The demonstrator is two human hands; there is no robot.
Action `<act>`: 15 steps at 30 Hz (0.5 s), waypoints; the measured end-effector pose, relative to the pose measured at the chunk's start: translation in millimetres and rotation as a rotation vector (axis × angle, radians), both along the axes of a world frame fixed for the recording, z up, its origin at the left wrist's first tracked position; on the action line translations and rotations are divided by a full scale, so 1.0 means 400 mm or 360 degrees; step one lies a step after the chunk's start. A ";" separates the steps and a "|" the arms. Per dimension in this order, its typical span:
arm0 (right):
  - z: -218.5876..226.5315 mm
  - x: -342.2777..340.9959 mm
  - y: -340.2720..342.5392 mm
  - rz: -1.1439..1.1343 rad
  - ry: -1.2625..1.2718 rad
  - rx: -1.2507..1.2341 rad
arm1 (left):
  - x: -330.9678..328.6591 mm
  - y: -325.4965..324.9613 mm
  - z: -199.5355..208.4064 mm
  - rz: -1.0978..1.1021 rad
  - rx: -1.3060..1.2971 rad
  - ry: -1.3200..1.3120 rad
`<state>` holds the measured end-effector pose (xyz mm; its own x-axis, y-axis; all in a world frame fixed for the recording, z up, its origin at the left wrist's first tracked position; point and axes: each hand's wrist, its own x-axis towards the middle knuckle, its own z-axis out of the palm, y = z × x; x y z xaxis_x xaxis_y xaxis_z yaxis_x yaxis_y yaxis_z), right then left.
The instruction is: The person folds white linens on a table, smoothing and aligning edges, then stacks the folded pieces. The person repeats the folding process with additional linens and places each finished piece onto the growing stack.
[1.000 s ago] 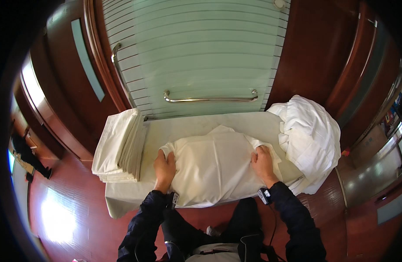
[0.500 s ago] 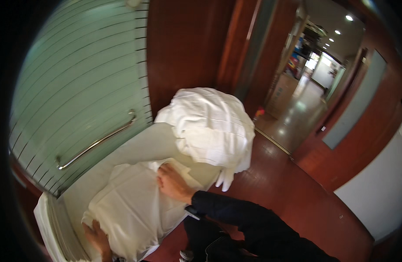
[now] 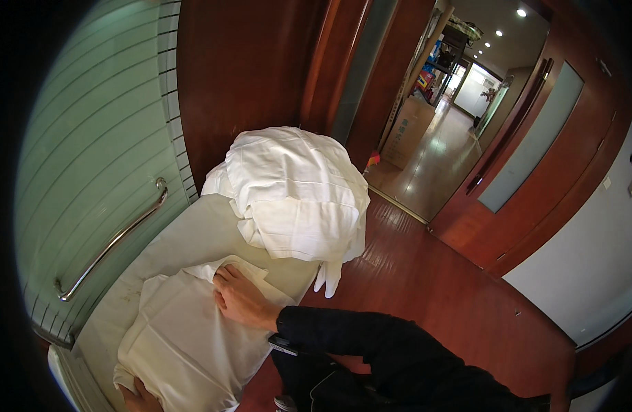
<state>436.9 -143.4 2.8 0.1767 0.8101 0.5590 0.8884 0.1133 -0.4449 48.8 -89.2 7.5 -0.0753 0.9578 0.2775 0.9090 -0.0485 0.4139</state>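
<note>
A white cloth garment (image 3: pixel 185 336) lies spread over the near part of a pale covered table, with creases across it. My right hand (image 3: pixel 244 296) rests at its far end, with curled fingers pinching the fabric close to a folded edge. At the lower left, my left hand (image 3: pixel 139 398) grips the garment's near left edge; part of this hand is cut off by the frame, and some fingers are hidden by cloth. Beyond my right hand sits a rounded heap of white garments (image 3: pixel 295 196), with narrow cloth ends hanging over the table's right side.
The pale table (image 3: pixel 185 230) stands against a striped glass panel with a metal handle (image 3: pixel 113 244). White layered cloth (image 3: pixel 72 381) stands at its near left end. On the right are a red-brown floor (image 3: pixel 412 302), an open wooden door (image 3: pixel 529 151) and a cardboard box (image 3: pixel 407 134) in the corridor.
The view has turned, so the scene sits further left in the picture. Both hands stay on the garment at about the same places; the left hand shows less.
</note>
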 end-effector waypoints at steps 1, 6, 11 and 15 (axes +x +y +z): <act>0.002 0.000 -0.001 0.0012 -0.0004 0.0014 | 0.002 0.001 0.000 0.0018 0.0008 0.0061; 0.009 0.002 -0.005 0.0057 0.0080 -0.0122 | -0.002 0.009 -0.001 0.0000 -0.0041 0.0129; 0.012 0.000 -0.002 0.0022 0.0019 -0.0063 | -0.005 0.005 0.001 -0.0001 0.0005 0.0212; 0.013 -0.002 -0.002 0.0019 0.0029 0.0009 | -0.030 0.015 -0.029 -0.0100 0.0198 0.0409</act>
<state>436.3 -144.1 7.8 0.1774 0.8091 0.5602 0.8788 0.1260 -0.4602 36.7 -83.1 -4.0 0.0713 0.9158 0.3953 0.9769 -0.1441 0.1576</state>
